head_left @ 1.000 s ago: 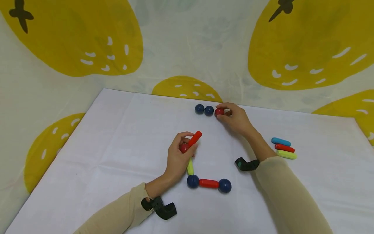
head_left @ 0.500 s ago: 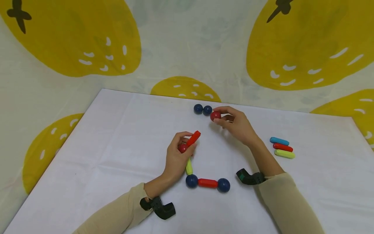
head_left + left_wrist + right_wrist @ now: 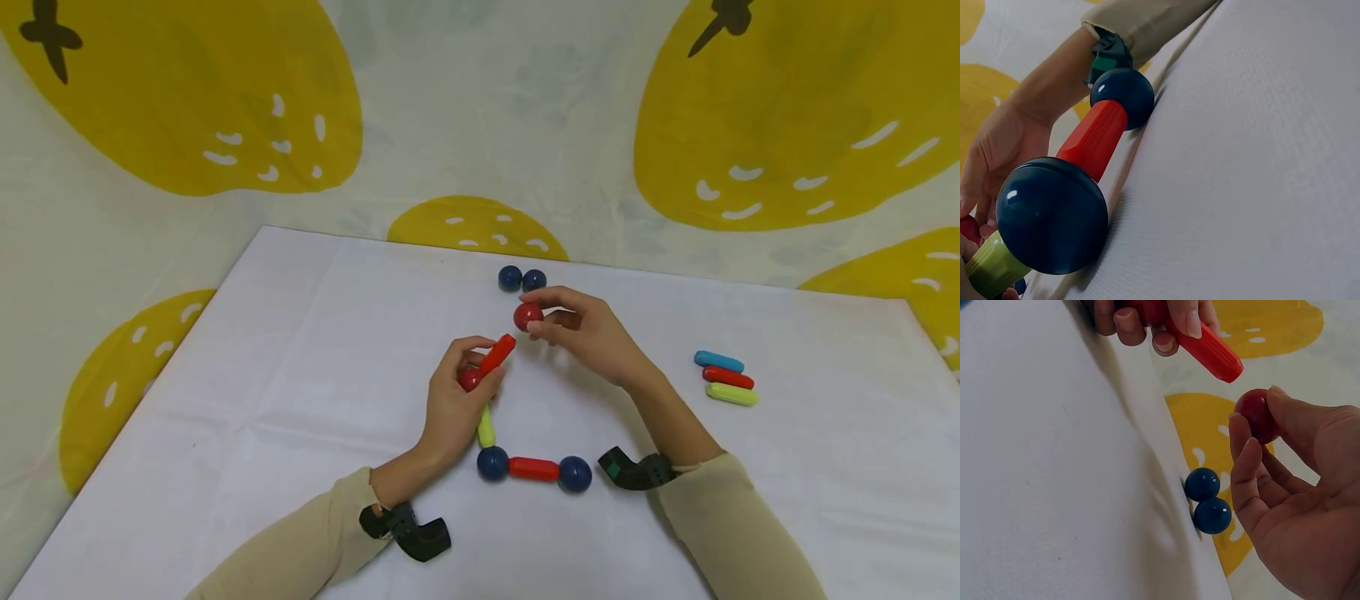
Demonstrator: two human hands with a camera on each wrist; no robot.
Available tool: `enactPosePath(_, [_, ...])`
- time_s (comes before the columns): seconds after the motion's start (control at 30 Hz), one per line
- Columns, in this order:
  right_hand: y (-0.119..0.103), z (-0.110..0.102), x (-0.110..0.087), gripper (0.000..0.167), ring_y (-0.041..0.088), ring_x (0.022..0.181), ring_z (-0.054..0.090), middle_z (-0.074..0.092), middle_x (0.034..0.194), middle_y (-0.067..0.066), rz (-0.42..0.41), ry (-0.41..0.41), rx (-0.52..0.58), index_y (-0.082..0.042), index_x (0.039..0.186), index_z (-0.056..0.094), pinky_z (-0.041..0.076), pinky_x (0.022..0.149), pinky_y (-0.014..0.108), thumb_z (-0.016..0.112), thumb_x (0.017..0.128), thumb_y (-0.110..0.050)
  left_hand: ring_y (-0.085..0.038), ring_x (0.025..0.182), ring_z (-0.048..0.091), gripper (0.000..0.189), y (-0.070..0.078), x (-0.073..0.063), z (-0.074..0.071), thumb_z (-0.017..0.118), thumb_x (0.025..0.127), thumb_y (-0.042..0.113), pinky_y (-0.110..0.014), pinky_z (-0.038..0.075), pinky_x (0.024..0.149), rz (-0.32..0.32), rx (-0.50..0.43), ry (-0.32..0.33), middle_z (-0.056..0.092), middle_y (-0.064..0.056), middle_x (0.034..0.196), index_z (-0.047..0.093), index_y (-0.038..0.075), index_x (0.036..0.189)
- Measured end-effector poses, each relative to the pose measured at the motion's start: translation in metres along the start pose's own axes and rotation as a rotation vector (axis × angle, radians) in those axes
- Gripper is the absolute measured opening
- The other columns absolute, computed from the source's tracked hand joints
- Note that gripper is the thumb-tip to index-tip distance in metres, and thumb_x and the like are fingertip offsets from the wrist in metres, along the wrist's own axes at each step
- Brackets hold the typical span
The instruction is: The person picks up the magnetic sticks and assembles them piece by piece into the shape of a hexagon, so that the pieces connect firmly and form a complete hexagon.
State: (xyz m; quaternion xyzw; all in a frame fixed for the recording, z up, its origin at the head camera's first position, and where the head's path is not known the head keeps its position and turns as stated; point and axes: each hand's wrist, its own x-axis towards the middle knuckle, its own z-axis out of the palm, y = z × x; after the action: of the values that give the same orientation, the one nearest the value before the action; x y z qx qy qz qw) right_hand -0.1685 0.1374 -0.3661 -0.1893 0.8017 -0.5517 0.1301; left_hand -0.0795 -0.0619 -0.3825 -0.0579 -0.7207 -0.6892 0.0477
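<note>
Red ball [image 3: 528, 317], pinched in the right hand [image 3: 592, 335], is near the red rod [image 3: 498, 353] the left hand [image 3: 453, 404] grips. Joining them seems the current step, next calling for alignment.

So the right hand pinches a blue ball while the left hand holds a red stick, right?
Not quite: the right hand pinches a red ball, as the right wrist view shows; the left hand does hold a red stick.

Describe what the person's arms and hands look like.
The left sleeve and right sleeve are beige. The left wrist camera and right wrist camera are black and bent, the latter with a green patch. Left hand and right hand are ungloved.
</note>
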Motion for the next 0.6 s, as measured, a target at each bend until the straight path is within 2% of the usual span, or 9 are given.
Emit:
enactPosePath(0.13, [-0.0011, 0.0018, -0.0018, 0.039, 0.022, 0.096, 0.062, 0.063, 0.115, 0.001, -0.01, -0.037, -0.012, -0.014, 0.128, 0.059, 0.052, 0.08, 0.044, 0.067, 0.091, -0.021, -0.037, 0.068, 0.058, 0.032, 0.0005, -0.0004, 0.0004, 0.063, 0.089, -0.002, -0.021, 0.046, 0.059, 0.003, 0.0, -0.004, 0.058, -0.017, 0.093, 0.053, -0.001, 0.12])
enactPosePath(0.27, [-0.0015, 0.0044, -0.0022, 0.04, 0.025, 0.094, 0.061, 0.064, 0.114, 0.004, -0.038, -0.071, -0.003, -0.009, 0.128, 0.058, 0.052, 0.079, 0.045, 0.068, 0.09, -0.021, -0.038, 0.069, 0.058, 0.032, 0.0, -0.0006, 0.0004, 0.063, 0.089, -0.002, -0.02, 0.046, 0.059, 0.001, -0.002, -0.006, 0.058, -0.018, 0.092, 0.053, -0.002, 0.12])
enactPosePath(0.6, [-0.0035, 0.0101, -0.0042, 0.04, 0.028, 0.093, 0.062, 0.065, 0.111, 0.002, -0.063, -0.091, 0.015, -0.009, 0.127, 0.059, 0.052, 0.078, 0.047, 0.069, 0.089, -0.02, -0.04, 0.066, 0.061, 0.033, -0.0083, -0.0006, -0.0011, 0.063, 0.09, 0.0, -0.026, 0.05, 0.058, 0.015, -0.064, -0.028, 0.059, -0.018, 0.091, 0.051, -0.003, 0.121])
